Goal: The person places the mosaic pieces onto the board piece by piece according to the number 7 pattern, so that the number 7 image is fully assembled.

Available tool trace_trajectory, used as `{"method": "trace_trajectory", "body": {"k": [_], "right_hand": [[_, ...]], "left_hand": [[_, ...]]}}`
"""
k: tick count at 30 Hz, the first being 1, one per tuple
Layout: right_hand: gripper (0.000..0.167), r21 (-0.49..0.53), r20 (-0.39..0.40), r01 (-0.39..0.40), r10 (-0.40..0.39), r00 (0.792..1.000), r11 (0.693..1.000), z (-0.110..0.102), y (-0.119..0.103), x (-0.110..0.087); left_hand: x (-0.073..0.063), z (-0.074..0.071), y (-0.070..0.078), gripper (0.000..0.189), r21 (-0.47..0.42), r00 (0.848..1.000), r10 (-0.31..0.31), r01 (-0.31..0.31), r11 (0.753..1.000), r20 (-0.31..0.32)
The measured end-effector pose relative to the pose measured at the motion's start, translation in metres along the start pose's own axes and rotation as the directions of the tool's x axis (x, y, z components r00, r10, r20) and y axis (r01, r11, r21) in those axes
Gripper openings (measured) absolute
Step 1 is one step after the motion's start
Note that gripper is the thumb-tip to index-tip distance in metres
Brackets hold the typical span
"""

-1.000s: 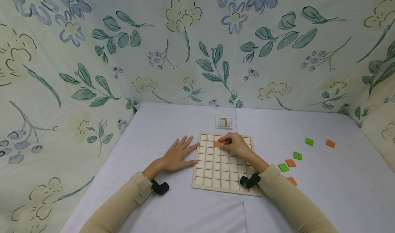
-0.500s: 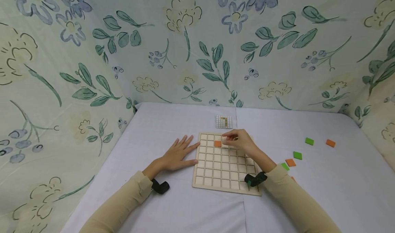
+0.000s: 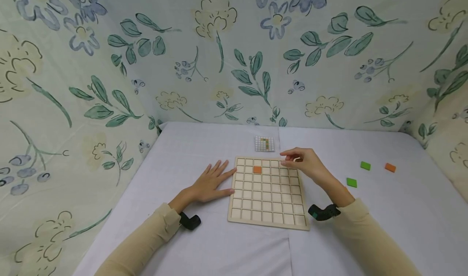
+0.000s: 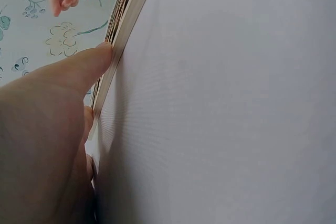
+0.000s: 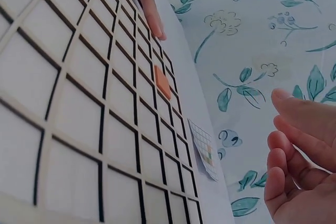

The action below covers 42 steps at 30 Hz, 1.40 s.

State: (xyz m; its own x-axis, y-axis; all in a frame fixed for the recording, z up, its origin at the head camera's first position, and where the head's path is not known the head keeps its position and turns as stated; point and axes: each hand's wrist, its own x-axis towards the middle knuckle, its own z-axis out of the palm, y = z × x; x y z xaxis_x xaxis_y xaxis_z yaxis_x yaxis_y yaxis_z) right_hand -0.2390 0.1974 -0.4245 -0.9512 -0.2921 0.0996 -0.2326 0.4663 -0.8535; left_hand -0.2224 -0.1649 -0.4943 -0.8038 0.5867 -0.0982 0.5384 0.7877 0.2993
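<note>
A pale wooden grid board [image 3: 267,226] lies on the white table, with one orange square tile [image 3: 257,169] in a cell of its second row from the far side. My left hand [image 3: 212,183] rests on the table with fingers spread, index fingertip and thumb touching the board's left edge. In the left wrist view the thumb [image 4: 89,69] presses against the board's side. Over the far right corner of the board hovers my right hand [image 3: 308,162]. Its fingers [image 5: 283,150] bend loosely in the right wrist view, with nothing between them and the thumb.
Behind the board lies a small card [image 3: 264,144] printed with a coloured grid. To the right are green tiles [image 3: 365,165] and an orange tile [image 3: 390,167]; my right sleeve [image 3: 369,231] covers part of the table there. Floral cloth [image 3: 219,65] hangs around the table.
My right hand has let go of the orange tile in the cell and moved right, off it. The right forearm now hides some loose tiles. My left hand has stayed put.
</note>
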Motion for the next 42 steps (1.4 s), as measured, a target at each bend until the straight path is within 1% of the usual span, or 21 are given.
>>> {"method": "trace_trajectory", "body": {"k": [10, 12, 18, 22, 25, 30, 35, 39, 42], "right_hand": [[0.043, -0.053, -0.069, -0.055, 0.051, 0.996, 0.997, -0.045, 0.015, -0.027], [0.045, -0.066, -0.092, -0.076, 0.069, 0.993, 0.995, -0.054, 0.018, -0.033], [0.049, -0.100, -0.160, -0.103, 0.086, 0.983, 0.990, -0.079, 0.026, -0.048], [0.052, -0.138, -0.189, -0.129, 0.101, 0.977, 0.982, -0.094, 0.035, -0.058], [0.055, -0.153, -0.200, -0.156, 0.125, 0.972, 0.976, -0.101, 0.043, -0.065], [0.059, -0.133, -0.210, -0.224, 0.194, 0.958, 0.965, -0.111, 0.055, -0.074], [0.062, -0.091, -0.201, -0.263, 0.241, 0.949, 0.961, -0.118, 0.067, -0.083], [0.063, -0.102, -0.214, -0.288, 0.262, 0.941, 0.952, -0.120, 0.078, -0.089], [0.062, -0.127, -0.229, -0.293, 0.259, 0.938, 0.948, -0.121, 0.084, -0.093]], "left_hand": [[0.000, 0.001, 0.000, 0.080, 0.003, 1.000, 0.002, -0.002, 1.000, -0.006], [0.000, 0.001, 0.001, 0.080, 0.001, 1.000, 0.001, -0.001, 1.000, -0.005], [0.001, 0.001, 0.001, 0.080, 0.005, 1.000, -0.001, 0.001, 1.000, -0.006], [0.001, 0.002, 0.000, 0.080, -0.001, 1.000, -0.001, 0.001, 1.000, -0.009], [0.002, 0.002, -0.001, 0.080, -0.003, 1.000, -0.002, 0.002, 1.000, -0.005], [0.002, 0.002, -0.002, 0.080, 0.004, 1.000, -0.004, 0.004, 1.000, 0.004], [0.001, 0.002, -0.001, 0.080, -0.005, 1.000, 0.012, -0.012, 1.000, -0.019], [0.001, 0.001, -0.001, 0.080, -0.005, 1.000, 0.018, -0.018, 1.000, -0.020], [0.001, 0.001, -0.001, 0.080, -0.003, 1.000, 0.018, -0.018, 1.000, -0.015]]}}
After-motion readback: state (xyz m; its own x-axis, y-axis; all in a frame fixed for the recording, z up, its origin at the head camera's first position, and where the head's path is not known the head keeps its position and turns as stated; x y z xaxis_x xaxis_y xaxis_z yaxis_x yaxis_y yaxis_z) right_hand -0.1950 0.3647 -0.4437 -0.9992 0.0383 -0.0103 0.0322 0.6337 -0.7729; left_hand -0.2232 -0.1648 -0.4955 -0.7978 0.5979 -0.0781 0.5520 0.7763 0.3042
